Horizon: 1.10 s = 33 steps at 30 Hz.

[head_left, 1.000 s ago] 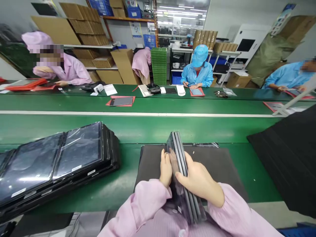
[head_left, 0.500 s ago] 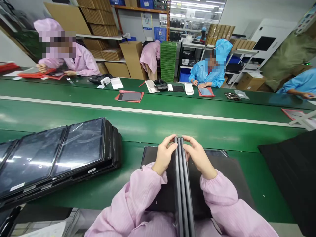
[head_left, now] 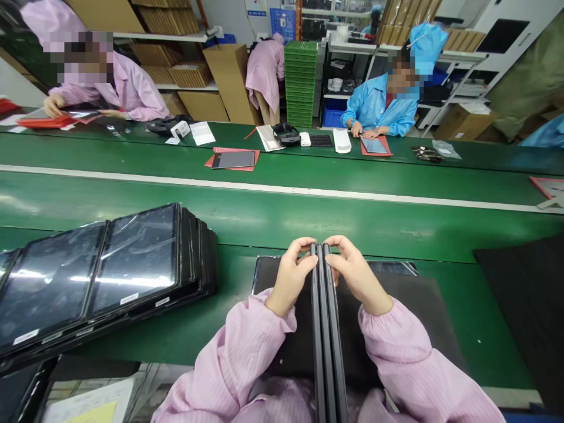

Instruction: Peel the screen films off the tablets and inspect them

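The bare left hand (head_left: 288, 276) and bare right hand (head_left: 356, 276) had shifted to the far end of the three slim dark-grey slabs (head_left: 326, 329) on edge at six o'clock, gripping them together over the flat black mat (head_left: 412, 289), apparently leaving their edges more evenly aligned.

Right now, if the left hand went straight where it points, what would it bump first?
The upright tablets; the left hand touches them at their far end. Beyond, probably the right hand, though depth is unclear.
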Available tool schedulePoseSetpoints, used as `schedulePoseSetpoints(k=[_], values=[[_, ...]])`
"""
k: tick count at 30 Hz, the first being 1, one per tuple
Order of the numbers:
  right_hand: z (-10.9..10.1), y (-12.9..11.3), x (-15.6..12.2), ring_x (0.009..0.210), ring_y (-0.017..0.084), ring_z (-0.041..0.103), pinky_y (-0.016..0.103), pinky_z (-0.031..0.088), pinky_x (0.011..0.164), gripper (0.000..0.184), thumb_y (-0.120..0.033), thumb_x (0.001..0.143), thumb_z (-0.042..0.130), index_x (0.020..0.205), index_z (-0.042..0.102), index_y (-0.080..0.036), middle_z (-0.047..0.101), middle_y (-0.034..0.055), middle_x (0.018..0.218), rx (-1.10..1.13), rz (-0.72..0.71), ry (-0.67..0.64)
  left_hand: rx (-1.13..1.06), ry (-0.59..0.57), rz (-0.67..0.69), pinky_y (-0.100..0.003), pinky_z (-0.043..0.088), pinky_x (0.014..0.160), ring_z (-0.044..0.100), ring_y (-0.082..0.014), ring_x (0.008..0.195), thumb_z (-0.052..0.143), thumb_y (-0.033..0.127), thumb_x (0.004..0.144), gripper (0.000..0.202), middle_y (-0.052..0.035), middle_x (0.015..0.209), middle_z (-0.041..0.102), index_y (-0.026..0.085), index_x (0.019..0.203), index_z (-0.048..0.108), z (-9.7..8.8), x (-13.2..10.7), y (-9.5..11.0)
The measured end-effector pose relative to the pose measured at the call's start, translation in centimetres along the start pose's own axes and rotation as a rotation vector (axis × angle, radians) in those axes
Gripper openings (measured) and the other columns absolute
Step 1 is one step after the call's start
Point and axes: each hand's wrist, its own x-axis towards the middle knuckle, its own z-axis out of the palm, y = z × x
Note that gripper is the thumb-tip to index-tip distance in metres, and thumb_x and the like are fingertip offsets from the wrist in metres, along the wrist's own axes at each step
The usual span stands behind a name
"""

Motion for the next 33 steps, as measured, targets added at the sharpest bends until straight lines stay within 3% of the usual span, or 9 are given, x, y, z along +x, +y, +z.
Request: schedulePoseSetpoints(k=[15,22,29,33], values=[[0.4,0.3,-0.3,0.039,0.01,0.039,0.022,0.033,0.041,0.034,-0.034,0.063,0.054,0.093,0.046,-0.021,0.043,-0.0098,0.044,0.038,-0.001,-0.041,-0.008,-0.055,-0.053,-0.029,0.047,0.075,0.059,-0.0158,0.08,0.058,0.027,0.066,0.028,-0.0022,0.091,0.062,0.019,0.092,0.055,-0.6,-0.4,-0.1],[-0.3,0.1,-1.0,0.049,0.011,0.043,0.025,0.035,0.05,0.051,-0.027,0.059,0.058,0.107,0.041,-0.021,0.044,-0.0088,0.053,0.064,0.042,-0.168,-0.119,-0.217,0.018,-0.033,0.048,0.085,0.059,-0.0219,0.099,0.064,0.021,0.06,0.045,-0.0055,0.107,0.059,0.019,0.103,0.054,-1.5,-0.5,-0.8],[-0.3,-0.1,-1.1,0.051,0.011,0.04,0.025,0.034,0.053,0.056,-0.029,0.059,0.059,0.109,0.038,-0.02,0.041,-0.0088,0.055,0.055,0.052,-0.174,-0.109,-0.216,0.051,-0.032,0.047,0.089,0.059,-0.0206,0.101,0.062,0.019,0.064,0.043,-0.0055,0.108,0.059,0.02,0.106,0.053,-1.4,-0.6,-0.9],[-0.7,0.0,-1.2,0.055,0.012,0.04,0.026,0.033,0.055,0.061,-0.028,0.06,0.061,0.115,0.037,-0.021,0.041,-0.0072,0.06,0.02,0.022,-0.231,-0.112,-0.28,0.049,-0.035,0.044,0.095,0.054,-0.0239,0.11,0.065,0.023,0.065,0.051,-0.0076,0.118,0.054,0.02,0.114,0.05,-1.8,-0.8,-1.2]])
